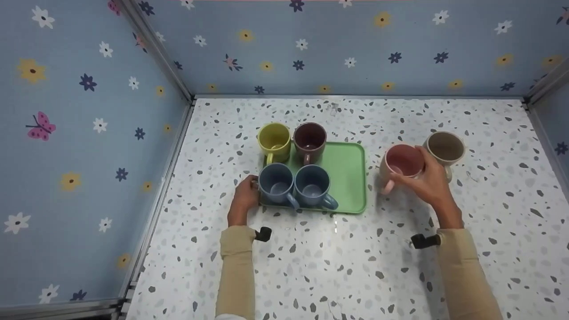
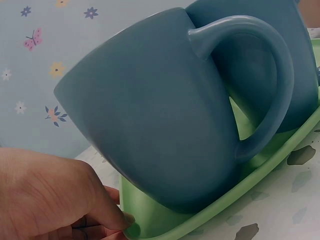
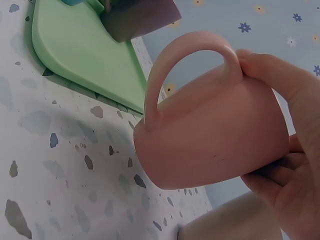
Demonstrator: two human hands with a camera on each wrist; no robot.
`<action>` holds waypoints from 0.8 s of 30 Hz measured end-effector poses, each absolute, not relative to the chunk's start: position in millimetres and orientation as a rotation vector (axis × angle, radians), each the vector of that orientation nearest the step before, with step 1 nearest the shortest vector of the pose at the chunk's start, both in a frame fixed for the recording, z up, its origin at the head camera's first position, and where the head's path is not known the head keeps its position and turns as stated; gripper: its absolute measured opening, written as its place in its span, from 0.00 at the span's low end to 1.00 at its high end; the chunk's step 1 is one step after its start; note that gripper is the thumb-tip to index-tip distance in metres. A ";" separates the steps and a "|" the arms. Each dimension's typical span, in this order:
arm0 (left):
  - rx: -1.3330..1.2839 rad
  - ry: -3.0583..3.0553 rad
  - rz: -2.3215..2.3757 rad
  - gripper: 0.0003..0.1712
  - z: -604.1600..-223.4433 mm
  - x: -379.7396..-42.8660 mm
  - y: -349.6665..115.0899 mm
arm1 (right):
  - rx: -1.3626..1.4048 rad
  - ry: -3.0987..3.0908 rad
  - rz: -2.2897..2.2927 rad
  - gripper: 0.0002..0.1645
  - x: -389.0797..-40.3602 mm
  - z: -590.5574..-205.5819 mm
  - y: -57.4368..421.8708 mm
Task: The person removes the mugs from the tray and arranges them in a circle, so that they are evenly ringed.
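Observation:
My right hand [image 1: 430, 180] grips a pink mug [image 3: 215, 130] by its body near the rim, holding it up off the table to the right of the green tray [image 1: 349, 178]. The mug's handle points toward the tray side. At the tray's left front corner my left hand [image 2: 55, 195] pinches the rim, thumb on top and fingers partly hidden. Standing on the tray are two blue mugs, a left one [image 1: 276, 182] and a right one [image 1: 312, 184], with a yellow mug [image 1: 274, 141] and a maroon mug [image 1: 310, 141] behind them.
A beige mug [image 1: 444, 149] stands on the table just beyond my right hand. The speckled white tabletop [image 1: 289, 271] meets a flower-patterned wall [image 1: 333, 49] at the back, with another such panel [image 1: 89, 155] on the left.

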State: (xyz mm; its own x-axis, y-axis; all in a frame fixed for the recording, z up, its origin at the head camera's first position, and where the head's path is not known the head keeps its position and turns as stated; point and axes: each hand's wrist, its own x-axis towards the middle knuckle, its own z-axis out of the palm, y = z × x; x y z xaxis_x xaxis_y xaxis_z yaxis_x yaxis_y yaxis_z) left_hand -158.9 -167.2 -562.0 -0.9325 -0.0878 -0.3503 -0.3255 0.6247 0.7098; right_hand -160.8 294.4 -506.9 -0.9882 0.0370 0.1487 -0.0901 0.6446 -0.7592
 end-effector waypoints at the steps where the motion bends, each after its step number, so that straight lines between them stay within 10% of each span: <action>1: -0.339 2.571 1.208 0.23 -562.1 -158.8 -167.3 | 0.045 -2.706 1.271 0.58 -159.5 -506.9 295.6; 24: -0.349 2.554 1.243 0.23 -562.4 -158.9 -168.3 | -0.045 -2.724 1.212 0.50 -132.8 -506.2 321.4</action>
State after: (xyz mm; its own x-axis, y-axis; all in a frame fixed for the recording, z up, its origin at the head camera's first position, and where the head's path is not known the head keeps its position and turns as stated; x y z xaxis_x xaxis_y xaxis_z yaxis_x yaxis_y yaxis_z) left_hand -158.9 -168.3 -562.4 -0.9319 -0.0934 -0.3505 -0.3335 0.6006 0.7267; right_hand -132.8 321.4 -506.2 -0.9869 0.0919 0.1329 -0.0372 0.6713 -0.7403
